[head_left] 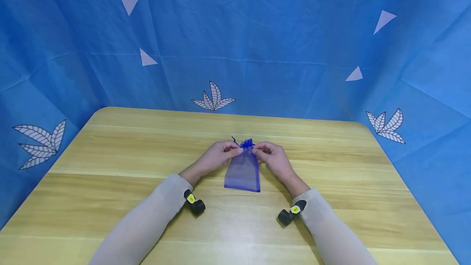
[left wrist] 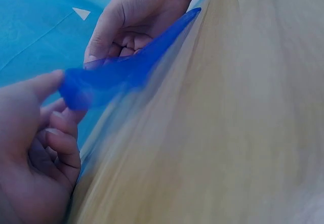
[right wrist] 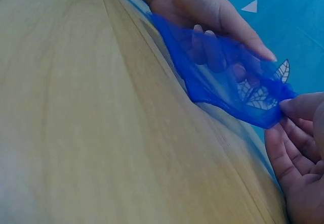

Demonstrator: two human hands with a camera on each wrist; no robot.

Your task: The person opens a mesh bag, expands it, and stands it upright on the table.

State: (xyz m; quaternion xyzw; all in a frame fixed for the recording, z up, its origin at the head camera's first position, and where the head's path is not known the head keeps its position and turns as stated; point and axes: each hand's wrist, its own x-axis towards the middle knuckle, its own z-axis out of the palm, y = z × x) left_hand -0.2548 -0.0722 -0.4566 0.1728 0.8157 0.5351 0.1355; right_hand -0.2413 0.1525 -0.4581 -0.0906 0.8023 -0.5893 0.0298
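A sheer blue drawstring pouch (head_left: 243,173) hangs or lies between both hands over the middle of the table, its neck gathered into a ruffle at the top. On the left side of that neck, my left hand (head_left: 219,155) pinches it between thumb and forefinger. My right hand (head_left: 274,158) pinches the opposite side the same way. A short cord end sticks up beside the left fingers. In the left wrist view the blue mesh (left wrist: 111,80) stretches between the two hands. Through the mesh (right wrist: 217,72) in the right wrist view, the left fingers show. Whether anything is inside cannot be made out.
The wooden table (head_left: 147,142) has rounded far corners. Behind it and at both sides hangs a blue cloth (head_left: 235,32) printed with white triangles and leaves. A small black camera (head_left: 198,206) is strapped to the left sleeve, another camera (head_left: 286,217) to the right.
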